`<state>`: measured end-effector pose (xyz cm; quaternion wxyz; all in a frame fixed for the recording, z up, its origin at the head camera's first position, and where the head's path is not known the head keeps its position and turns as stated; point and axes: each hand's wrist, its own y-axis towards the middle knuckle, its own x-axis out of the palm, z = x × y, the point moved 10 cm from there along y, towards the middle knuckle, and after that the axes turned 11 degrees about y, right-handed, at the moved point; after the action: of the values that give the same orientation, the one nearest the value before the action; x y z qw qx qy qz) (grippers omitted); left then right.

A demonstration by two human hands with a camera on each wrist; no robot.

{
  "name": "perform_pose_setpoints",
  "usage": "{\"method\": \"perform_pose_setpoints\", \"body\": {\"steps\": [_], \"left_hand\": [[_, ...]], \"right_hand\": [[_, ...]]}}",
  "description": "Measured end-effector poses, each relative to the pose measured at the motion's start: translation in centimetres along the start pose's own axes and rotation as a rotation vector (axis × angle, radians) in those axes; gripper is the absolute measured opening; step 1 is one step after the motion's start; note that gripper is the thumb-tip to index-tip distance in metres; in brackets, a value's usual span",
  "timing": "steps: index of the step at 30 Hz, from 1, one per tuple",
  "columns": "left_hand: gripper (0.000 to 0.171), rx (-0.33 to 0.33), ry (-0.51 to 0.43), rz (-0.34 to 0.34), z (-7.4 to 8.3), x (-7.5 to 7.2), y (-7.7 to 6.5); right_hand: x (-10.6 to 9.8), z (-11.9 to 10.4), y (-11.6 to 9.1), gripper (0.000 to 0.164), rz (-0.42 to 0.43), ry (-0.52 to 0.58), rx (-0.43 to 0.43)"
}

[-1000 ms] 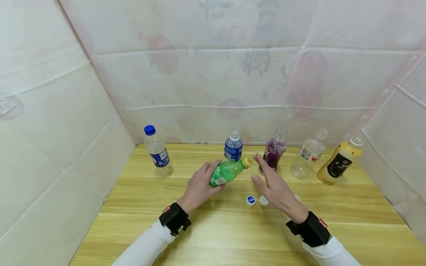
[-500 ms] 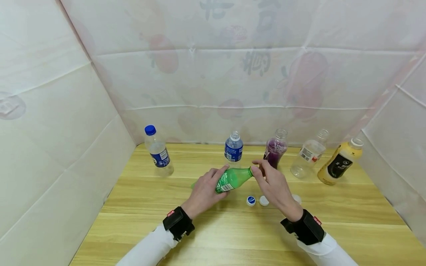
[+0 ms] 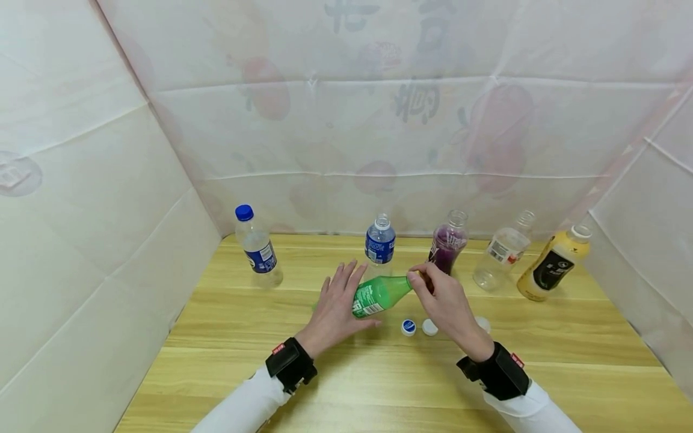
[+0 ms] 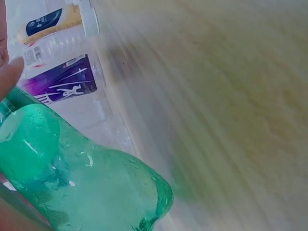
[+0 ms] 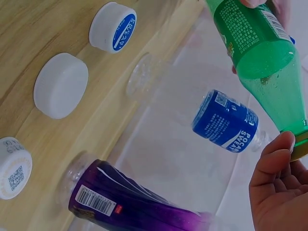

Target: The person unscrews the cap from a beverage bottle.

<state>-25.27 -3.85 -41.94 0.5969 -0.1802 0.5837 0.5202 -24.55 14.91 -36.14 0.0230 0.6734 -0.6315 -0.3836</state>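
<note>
A green plastic bottle (image 3: 385,292) is tilted above the table, its neck toward the right. My right hand (image 3: 448,305) pinches its yellow cap (image 5: 301,150) between thumb and curled fingers. Against the bottle's body lies my left hand (image 3: 337,308), its fingers stretched out and its thumb standing off below the label. The bottle's base is mostly behind this hand in the head view; the left wrist view shows liquid drops inside the green plastic (image 4: 106,187). Just below the right hand lie a blue-and-white cap (image 3: 408,327) and a white cap (image 3: 430,327).
Behind the hands stand a blue-label bottle (image 3: 380,243), a purple-label bottle (image 3: 447,246), a clear bottle (image 3: 500,255) and a yellow bottle (image 3: 552,264), all uncapped except perhaps the yellow one. A blue-capped bottle (image 3: 260,252) stands left. Another white cap (image 3: 483,325) lies by the right wrist.
My right hand has come in from open fingers to pinch the yellow cap. The bottle has dropped slightly and levelled. My left fingers have straightened from their grip round it.
</note>
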Motion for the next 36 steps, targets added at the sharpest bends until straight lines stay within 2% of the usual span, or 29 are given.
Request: {"method": "perform_pose_setpoints", "body": {"steps": [4,7,13,19,29,36], "left_hand": [[0.120,-0.021,-0.014,-0.036,-0.2,0.3,0.1],[0.117,-0.016,-0.071,-0.058,-0.1,0.4,0.3],[0.103,0.002,-0.147,-0.126,0.4,0.9,0.2],[0.087,0.014,-0.239,-0.157,0.8,1.0,0.1],[0.084,0.002,-0.386,-0.209,1.2,1.6,0.2],[0.083,-0.019,-0.448,-0.257,1.5,1.9,0.2]], "right_hand": [[0.1,-0.1,0.0,0.013,-0.010,0.013,-0.007],[0.0,-0.1,0.0,0.014,-0.004,0.023,-0.016],[-0.4,-0.4,-0.1,0.017,0.033,0.067,-0.033],[-1.1,-1.1,0.0,0.009,0.054,0.065,-0.070],[-1.1,-2.2,0.6,0.006,-0.018,0.074,-0.181],[-1.2,-2.4,0.8,0.008,-0.063,0.072,-0.203]]}}
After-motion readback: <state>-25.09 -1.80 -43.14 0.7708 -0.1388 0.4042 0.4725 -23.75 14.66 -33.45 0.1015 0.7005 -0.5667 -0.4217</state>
